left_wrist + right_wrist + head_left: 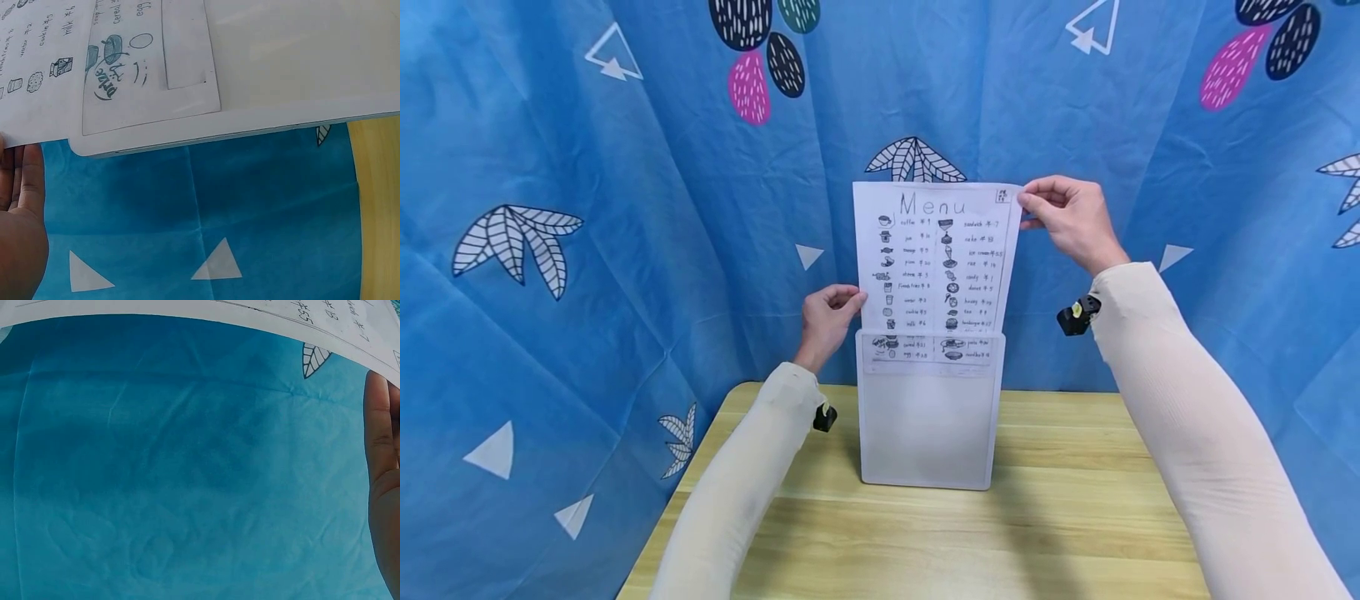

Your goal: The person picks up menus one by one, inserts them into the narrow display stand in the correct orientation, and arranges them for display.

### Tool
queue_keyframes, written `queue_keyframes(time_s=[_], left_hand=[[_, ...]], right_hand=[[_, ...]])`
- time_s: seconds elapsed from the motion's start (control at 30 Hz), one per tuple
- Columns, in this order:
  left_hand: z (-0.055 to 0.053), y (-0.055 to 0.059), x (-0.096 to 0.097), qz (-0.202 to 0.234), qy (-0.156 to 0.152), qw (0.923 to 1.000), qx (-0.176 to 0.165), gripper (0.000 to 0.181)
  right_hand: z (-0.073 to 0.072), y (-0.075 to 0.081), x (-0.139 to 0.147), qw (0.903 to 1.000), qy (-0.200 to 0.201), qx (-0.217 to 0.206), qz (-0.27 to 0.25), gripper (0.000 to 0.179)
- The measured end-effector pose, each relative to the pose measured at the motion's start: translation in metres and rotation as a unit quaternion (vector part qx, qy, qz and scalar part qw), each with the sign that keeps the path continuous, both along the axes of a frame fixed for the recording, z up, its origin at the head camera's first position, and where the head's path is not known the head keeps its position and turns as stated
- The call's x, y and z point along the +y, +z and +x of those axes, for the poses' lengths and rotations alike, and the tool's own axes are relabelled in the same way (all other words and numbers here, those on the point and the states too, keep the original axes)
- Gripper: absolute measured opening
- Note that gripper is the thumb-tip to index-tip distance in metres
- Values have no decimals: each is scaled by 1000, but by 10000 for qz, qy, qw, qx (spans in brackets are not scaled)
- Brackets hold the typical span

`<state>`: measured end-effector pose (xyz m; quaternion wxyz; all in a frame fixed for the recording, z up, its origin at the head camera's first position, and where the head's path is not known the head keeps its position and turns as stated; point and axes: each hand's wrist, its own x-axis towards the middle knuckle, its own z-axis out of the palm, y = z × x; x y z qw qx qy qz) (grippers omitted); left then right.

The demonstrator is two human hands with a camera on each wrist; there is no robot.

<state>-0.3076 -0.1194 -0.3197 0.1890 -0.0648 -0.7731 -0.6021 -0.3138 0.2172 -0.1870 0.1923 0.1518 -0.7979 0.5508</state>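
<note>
**At the mouth of a white-rimmed display sleeve, a handwritten menu sheet**

The left hand pinches its left edge, the right hand its upper right corner; only its lower end sits inside. The step seems to be sliding it down; next likely calls for a straight, even push.
</note>
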Motion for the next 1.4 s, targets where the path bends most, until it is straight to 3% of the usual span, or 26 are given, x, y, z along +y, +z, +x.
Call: queue_keyframes(time_s=[0.37, 1.07, 1.4], left_hand=[[1, -1, 0, -50, 79, 9999, -47, 21], [-1, -9, -3, 151, -46, 9998, -142, 20], [-1, -7, -3, 40, -37, 10000, -12, 20]], right_hand=[[-1, -5, 0, 10000, 39, -47, 27, 27], [0, -15, -1, 9999, 42, -8, 150, 27], [-1, -19, -2, 9998, 18, -9, 183, 26]])
